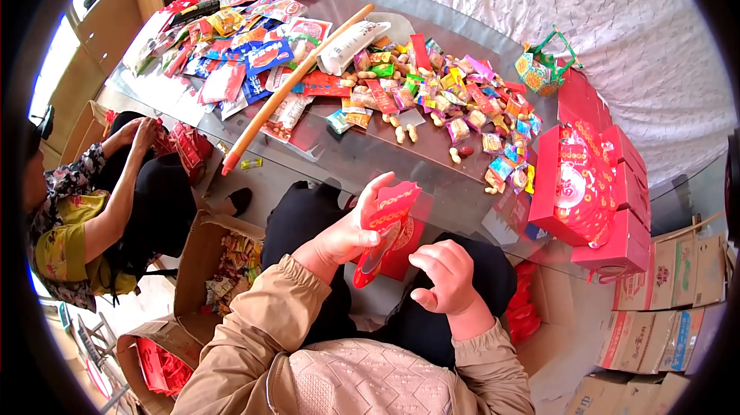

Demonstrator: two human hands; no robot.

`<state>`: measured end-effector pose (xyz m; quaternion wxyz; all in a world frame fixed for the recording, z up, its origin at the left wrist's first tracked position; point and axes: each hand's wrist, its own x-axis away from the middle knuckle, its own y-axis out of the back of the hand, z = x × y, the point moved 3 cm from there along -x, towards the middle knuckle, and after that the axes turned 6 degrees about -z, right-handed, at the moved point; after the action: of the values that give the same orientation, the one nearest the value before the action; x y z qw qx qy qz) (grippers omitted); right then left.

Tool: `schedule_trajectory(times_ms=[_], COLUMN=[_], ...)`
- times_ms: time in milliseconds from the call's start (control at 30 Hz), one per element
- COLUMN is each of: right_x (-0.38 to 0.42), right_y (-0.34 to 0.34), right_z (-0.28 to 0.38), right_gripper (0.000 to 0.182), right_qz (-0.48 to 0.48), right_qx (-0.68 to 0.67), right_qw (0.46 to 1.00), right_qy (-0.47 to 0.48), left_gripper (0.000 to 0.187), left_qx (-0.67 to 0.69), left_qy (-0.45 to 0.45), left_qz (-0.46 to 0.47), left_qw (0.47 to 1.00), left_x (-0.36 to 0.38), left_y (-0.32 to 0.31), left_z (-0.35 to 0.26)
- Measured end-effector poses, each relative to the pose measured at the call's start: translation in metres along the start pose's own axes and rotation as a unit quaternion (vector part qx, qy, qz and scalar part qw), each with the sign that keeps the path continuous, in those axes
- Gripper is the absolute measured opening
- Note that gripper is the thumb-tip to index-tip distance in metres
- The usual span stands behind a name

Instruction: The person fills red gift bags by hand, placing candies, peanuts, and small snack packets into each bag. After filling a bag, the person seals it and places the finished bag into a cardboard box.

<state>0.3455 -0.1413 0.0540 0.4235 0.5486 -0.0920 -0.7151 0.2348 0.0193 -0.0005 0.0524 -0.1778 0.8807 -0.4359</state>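
My left hand [351,231] holds a red paper gift bag [391,224] over my lap, thumb up along its top edge. My right hand [442,276] hovers just right of the bag, fingers curled, with nothing visible in them. In front of me is a glass table [362,157] covered with a heap of wrapped candies and peanuts [455,107].
Stacked red gift boxes [590,191] stand at the table's right end, a small patterned basket [542,68] behind them. Snack packets [239,45] and a long orange stick [293,87] lie at the left. A seated person [100,215] works at left. Cardboard boxes [663,292] sit around the floor.
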Motion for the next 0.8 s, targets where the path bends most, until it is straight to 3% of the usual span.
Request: schedule_trajectory(times_ms=[300, 467, 700, 800], right_x=[0.002, 0.001, 0.004, 0.003], right_y=[0.007, 0.007, 0.000, -0.004], right_z=[-0.002, -0.003, -0.010, -0.015], right_gripper=[0.060, 0.061, 0.063, 0.063], right_qz=[-0.053, -0.095, 0.026, 0.146], right_qx=[0.017, 0.013, 0.017, 0.023], right_qw=[0.998, 0.995, 0.998, 0.986], right_qy=[-0.013, -0.006, -0.059, -0.072], left_gripper=[0.131, 0.130, 0.126, 0.127], left_qx=[-0.037, -0.165, -0.348, -0.395], left_qy=[0.035, 0.025, -0.024, -0.020], left_qz=[0.020, 0.065, 0.108, 0.129], left_qw=[0.998, 0.984, 0.931, 0.909], left_x=[-0.001, -0.006, -0.007, -0.006], left_y=[-0.010, 0.001, 0.007, 0.000], left_z=[-0.003, 0.010, 0.022, 0.020])
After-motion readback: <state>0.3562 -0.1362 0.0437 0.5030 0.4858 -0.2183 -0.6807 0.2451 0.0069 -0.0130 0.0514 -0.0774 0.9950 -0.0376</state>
